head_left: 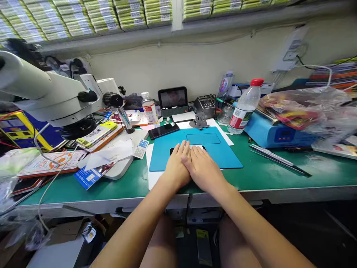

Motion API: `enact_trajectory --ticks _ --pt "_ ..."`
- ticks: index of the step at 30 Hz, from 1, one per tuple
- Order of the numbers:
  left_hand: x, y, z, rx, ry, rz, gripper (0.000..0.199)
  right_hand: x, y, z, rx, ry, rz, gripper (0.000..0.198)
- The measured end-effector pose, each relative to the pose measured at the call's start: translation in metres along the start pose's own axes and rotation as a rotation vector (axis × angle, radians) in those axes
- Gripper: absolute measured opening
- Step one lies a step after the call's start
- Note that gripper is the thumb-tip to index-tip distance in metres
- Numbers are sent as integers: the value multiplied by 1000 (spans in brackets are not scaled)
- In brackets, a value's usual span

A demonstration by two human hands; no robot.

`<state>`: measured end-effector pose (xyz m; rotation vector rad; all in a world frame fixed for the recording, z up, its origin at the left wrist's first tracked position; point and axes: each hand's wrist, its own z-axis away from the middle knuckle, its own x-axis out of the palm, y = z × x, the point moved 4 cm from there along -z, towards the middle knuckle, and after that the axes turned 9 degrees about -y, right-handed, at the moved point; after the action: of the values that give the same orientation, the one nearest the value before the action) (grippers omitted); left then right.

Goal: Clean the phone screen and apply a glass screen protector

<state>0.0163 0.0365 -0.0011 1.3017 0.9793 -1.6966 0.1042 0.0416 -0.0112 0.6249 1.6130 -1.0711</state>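
My left hand [177, 163] and my right hand [205, 166] lie flat, side by side and touching, with fingers pointing away from me. Both press on a flat phone-like device [171, 151]; only its dark edges and a pale strip show, the rest being under my palms. Beneath it is a blue mat [228, 158] with a dark rounded rectangle outline near its far side. Beyond the mat's left corner rests a dark smartphone [164, 130]. A small grey metal stand [199, 121] is at the mat's far edge.
On the left a microscope [55, 96] overhangs boxes and papers. A bottle with a red cap [245, 108] stands right of the mat, beside a blue machine [276, 130]. Tweezers-like tools [279, 158] lie on the green tabletop [259, 178]. A small screen [173, 98] stands at the back.
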Motion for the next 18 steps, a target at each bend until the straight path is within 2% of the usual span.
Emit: enact_trajectory --ticks 7,18 --pt "-5 12 -8 67 86 30 61 -4 15 9 43 -3 8 95" --pt "-15 37 -7 56 45 8 63 -9 32 23 47 -17 -45 94"
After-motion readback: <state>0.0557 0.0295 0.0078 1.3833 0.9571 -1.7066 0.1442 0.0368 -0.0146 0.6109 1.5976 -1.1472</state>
